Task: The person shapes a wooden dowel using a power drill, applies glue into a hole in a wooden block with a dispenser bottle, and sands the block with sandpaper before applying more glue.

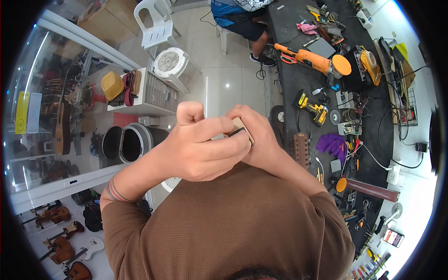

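Note:
Close in front of my chest, both hands meet around a small beige block-like piece [239, 125] with a dark strip along it. My left hand [205, 149] pinches it between thumb and fingers, with one finger curled up and away. Wrapped around its other side is my right hand [261, 137], fingers bent over the top. Most of the piece is hidden by the fingers, so its exact kind does not show. A brown guitar headstock [301, 150] lies on the bench just right of my right forearm.
The dark workbench [291, 28] along the right carries an orange polisher [308, 59], a yellow drill [313, 108] and a purple cloth [332, 147]. A person [242, 16] sits at its far end. Left are a white stool [170, 63], a black bin [133, 143] and a glass case [46, 102].

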Tool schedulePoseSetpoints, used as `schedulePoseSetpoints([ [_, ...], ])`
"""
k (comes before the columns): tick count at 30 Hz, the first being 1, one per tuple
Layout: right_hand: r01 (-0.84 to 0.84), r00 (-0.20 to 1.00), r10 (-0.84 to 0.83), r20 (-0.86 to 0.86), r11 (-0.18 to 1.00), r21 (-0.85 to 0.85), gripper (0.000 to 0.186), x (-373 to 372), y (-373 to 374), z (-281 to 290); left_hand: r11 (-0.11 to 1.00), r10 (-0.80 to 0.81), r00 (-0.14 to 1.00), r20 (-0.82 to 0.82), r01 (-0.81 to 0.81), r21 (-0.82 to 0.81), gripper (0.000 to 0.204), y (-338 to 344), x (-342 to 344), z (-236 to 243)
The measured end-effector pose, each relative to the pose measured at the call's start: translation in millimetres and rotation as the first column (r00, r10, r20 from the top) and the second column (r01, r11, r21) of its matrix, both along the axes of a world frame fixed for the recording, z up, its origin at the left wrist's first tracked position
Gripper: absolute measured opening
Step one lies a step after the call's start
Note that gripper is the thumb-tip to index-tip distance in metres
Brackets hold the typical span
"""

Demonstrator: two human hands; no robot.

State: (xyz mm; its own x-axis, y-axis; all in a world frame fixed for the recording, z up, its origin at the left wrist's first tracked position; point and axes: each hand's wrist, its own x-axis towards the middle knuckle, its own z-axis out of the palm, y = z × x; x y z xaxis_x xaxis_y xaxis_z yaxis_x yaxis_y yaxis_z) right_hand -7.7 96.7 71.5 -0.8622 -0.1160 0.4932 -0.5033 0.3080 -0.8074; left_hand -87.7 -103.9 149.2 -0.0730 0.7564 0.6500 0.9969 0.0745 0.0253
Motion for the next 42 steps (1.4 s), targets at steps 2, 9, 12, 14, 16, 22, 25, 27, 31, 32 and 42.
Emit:
schedulePoseSetpoints([
  [2,0.08,0.997,-0.08,0.014,0.997,0.014,0.043,1,-3,2,0.999,0.012,0.999,-0.043,-0.01,0.036,0.037,1,-12,-2],
  [9,0.165,0.984,-0.167,0.063,0.986,0.034,0.045,4,-6,1,0.998,0.061,0.998,-0.022,-0.061,-0.004,0.041,-4,-18,2],
  [12,-0.002,1.0,0.002,0.009,1.0,-0.03,0.043,1,-1,-1,1.0,-0.019,1.0,-0.022,0.019,0.009,0.039,0,0,0],
  [14,0.073,0.997,-0.072,0.036,0.997,-0.012,0.043,3,-4,3,0.999,0.008,0.999,-0.049,-0.007,0.035,0.035,0,-11,-4],
  [16,0.145,0.988,-0.145,0.061,0.989,0.005,0.043,2,-6,3,0.999,-0.032,0.999,-0.019,0.032,0.012,0.035,-6,-4,-4],
  [22,0.154,0.985,-0.153,0.08,0.988,-0.01,0.042,3,-5,-3,0.999,0.023,1.0,-0.014,-0.023,-0.042,0.037,-1,-15,0],
  [25,0.007,1.0,-0.007,0.03,1.0,-0.019,0.042,-2,2,-3,0.996,-0.076,0.997,-0.005,0.076,-0.053,0.039,3,-2,-5],
  [27,0.172,0.98,-0.173,0.103,0.985,0.014,0.041,-1,0,-1,0.999,0.005,0.999,-0.045,-0.007,-0.053,0.037,3,-14,-6],
  [31,0.064,0.998,-0.064,-0.006,0.998,-0.017,0.036,-8,5,-4,0.995,-0.087,0.996,-0.037,0.085,-0.051,0.029,4,-11,-1],
  [32,0.094,0.995,-0.093,0.023,0.995,-0.023,0.033,-7,3,-3,0.998,0.037,0.999,-0.018,-0.038,-0.049,0.027,2,-28,4],
  [42,0.055,0.967,-0.037,0.25,0.997,-0.063,0.022,-21,-37,0,0.88,-0.261,-0.048,0.964,-0.421,0.218,0.02,-57,-47,0],
])
